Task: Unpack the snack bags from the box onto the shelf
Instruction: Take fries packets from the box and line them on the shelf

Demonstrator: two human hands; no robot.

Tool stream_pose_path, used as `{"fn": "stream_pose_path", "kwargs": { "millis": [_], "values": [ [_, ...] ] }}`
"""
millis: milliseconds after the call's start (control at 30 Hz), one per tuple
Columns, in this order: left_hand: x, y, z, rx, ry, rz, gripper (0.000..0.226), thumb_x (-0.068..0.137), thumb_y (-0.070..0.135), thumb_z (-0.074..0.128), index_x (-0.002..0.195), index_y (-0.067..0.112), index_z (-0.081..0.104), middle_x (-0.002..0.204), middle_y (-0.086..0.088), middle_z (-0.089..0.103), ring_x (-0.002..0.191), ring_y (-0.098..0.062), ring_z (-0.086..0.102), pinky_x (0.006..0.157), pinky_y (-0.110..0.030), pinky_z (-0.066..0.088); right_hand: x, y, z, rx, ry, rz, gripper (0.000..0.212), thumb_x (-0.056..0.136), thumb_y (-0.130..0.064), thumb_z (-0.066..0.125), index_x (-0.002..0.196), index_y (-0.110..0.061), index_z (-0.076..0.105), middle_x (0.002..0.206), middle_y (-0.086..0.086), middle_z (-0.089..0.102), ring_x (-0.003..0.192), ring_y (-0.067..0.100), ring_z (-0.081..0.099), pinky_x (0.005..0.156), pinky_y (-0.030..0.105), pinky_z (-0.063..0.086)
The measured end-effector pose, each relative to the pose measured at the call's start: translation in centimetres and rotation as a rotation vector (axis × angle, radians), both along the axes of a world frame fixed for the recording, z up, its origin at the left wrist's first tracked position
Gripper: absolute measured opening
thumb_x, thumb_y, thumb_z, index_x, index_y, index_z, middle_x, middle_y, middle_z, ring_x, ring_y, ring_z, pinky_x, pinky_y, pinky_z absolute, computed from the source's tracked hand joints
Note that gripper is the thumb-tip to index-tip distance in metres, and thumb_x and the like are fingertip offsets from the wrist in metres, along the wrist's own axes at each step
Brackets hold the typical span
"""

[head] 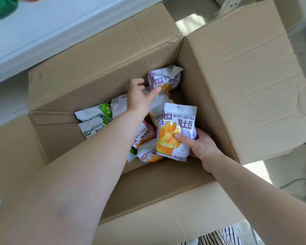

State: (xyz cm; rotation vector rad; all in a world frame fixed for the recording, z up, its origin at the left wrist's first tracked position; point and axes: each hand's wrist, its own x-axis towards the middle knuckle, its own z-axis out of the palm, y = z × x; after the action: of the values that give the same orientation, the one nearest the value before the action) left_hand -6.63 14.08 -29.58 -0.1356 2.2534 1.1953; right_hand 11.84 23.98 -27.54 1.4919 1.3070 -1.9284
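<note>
A: Several snack bags [95,121] lie in the box [102,55]; as I judge it, unpacking is underway, with much left.

B: And my hands?

A: Right hand [200,145] grips a purple bag [177,133], raised above the pile. Left hand [140,98], fingers spread, reaches toward another purple bag [164,80] in the far corner. Shelf [42,27] sits beyond.

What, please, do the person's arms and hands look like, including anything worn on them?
Both forearms are bare, with no sleeves in view. The left hand and right hand wear no gloves, rings, watch or bracelets that show. The fingernails look short and unpainted.
</note>
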Motion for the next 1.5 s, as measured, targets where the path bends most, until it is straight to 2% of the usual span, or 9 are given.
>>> {"fn": "stream_pose_path", "kwargs": {
  "millis": [133, 300, 500, 633, 833, 933, 1067, 1333, 1500],
  "values": [
    [-0.3, 0.9, -2.6, 0.052, -0.085, 0.077, 0.086, 0.066, 0.045, 0.082, 0.136, 0.019, 0.041, 0.136, -0.006, 0.052, 0.122, -0.021, 0.053, 0.106, -0.042, 0.042, -0.1, 0.4, -0.1, 0.005, -0.012, -0.055, 0.037, 0.073, -0.020, 0.084, 0.104, -0.021, 0.064, 0.099, -0.001, 0.074, 0.087, 0.016, 0.071, 0.076, 0.032, 0.058],
    [-1.0, 1.5, -5.4, 0.117, -0.083, 0.080, 0.061, 0.050, 0.058, 0.075, 0.102, 0.028, 0.058, 0.110, 0.006, 0.069, 0.107, -0.016, 0.063, 0.099, -0.044, 0.048, 0.3, 0.8, -0.7, -0.025, 0.002, -0.034, 0.029, 0.075, -0.019, 0.082, 0.096, -0.025, 0.064, 0.090, -0.006, 0.074, 0.078, 0.009, 0.071, 0.067, 0.025, 0.056],
    [-1.9, 1.4, -5.5, 0.124, 0.057, 0.047, 0.061, 0.054, 0.057, 0.072, 0.088, 0.008, 0.062, 0.091, -0.007, 0.073, 0.090, -0.029, 0.069, 0.086, -0.050, 0.054, 0.0, 1.5, -0.5, -0.010, 0.002, 0.027, 0.035, 0.076, -0.021, 0.082, 0.105, -0.023, 0.062, 0.096, -0.003, 0.073, 0.084, 0.013, 0.071, 0.077, 0.032, 0.057],
    [-1.7, 0.5, -2.7, 0.109, 0.116, -0.035, 0.024, 0.065, 0.044, 0.073, 0.069, 0.028, 0.055, 0.077, 0.001, 0.068, 0.074, -0.018, 0.061, 0.078, -0.040, 0.052, -0.1, 1.4, 0.6, 0.003, -0.007, 0.043, 0.040, 0.073, -0.021, 0.084, 0.107, -0.021, 0.062, 0.099, -0.001, 0.073, 0.086, 0.016, 0.071, 0.074, 0.030, 0.058],
    [0.1, -4.3, 4.6, 0.012, 0.103, -0.161, 0.026, 0.084, 0.027, 0.072, 0.069, 0.024, 0.051, 0.063, 0.009, 0.058, 0.059, -0.007, 0.053, 0.060, -0.026, 0.045, 0.2, 1.3, 6.3, 0.073, 0.006, 0.138, 0.043, 0.071, -0.021, 0.087, 0.107, -0.014, 0.064, 0.099, 0.003, 0.075, 0.088, 0.020, 0.073, 0.076, 0.037, 0.060],
    [1.4, -7.2, 9.0, 0.034, -0.014, -0.106, 0.013, 0.089, 0.025, 0.068, 0.088, 0.018, 0.057, 0.085, 0.005, 0.068, 0.080, -0.015, 0.065, 0.074, -0.031, 0.051, 0.4, 1.1, 10.7, 0.081, 0.007, 0.182, 0.042, 0.069, -0.022, 0.088, 0.103, -0.016, 0.064, 0.097, 0.003, 0.076, 0.087, 0.022, 0.073, 0.082, 0.046, 0.059],
    [2.6, -10.6, 16.5, 0.043, -0.088, 0.031, 0.039, 0.085, 0.051, 0.062, 0.103, 0.016, 0.062, 0.102, -0.005, 0.071, 0.099, -0.026, 0.066, 0.093, -0.048, 0.050, 0.2, 0.9, 19.4, 0.076, 0.094, 0.223, 0.049, 0.066, -0.028, 0.089, 0.107, -0.014, 0.066, 0.098, 0.007, 0.076, 0.089, 0.028, 0.073, 0.074, 0.052, 0.057],
    [5.6, -12.6, 34.0, 0.284, -0.297, 0.344, 0.077, 0.058, 0.081, 0.062, 0.120, 0.036, 0.054, 0.127, 0.001, 0.063, 0.112, -0.025, 0.063, 0.095, -0.056, 0.048, 0.6, -0.3, 36.6, 0.044, 0.256, 0.247, 0.035, 0.082, -0.021, 0.076, 0.115, -0.012, 0.066, 0.103, 0.005, 0.076, 0.092, 0.023, 0.073, 0.082, 0.038, 0.059],
    [8.1, -13.2, 40.3, 0.327, -0.264, 0.300, 0.094, 0.047, 0.092, 0.058, 0.124, 0.038, 0.046, 0.131, 0.004, 0.059, 0.120, -0.024, 0.057, 0.095, -0.054, 0.049, 2.8, -1.8, 43.1, 0.070, 0.342, 0.271, 0.032, 0.083, -0.026, 0.074, 0.111, -0.013, 0.066, 0.102, 0.007, 0.076, 0.091, 0.026, 0.073, 0.085, 0.046, 0.058]
  ]
}}
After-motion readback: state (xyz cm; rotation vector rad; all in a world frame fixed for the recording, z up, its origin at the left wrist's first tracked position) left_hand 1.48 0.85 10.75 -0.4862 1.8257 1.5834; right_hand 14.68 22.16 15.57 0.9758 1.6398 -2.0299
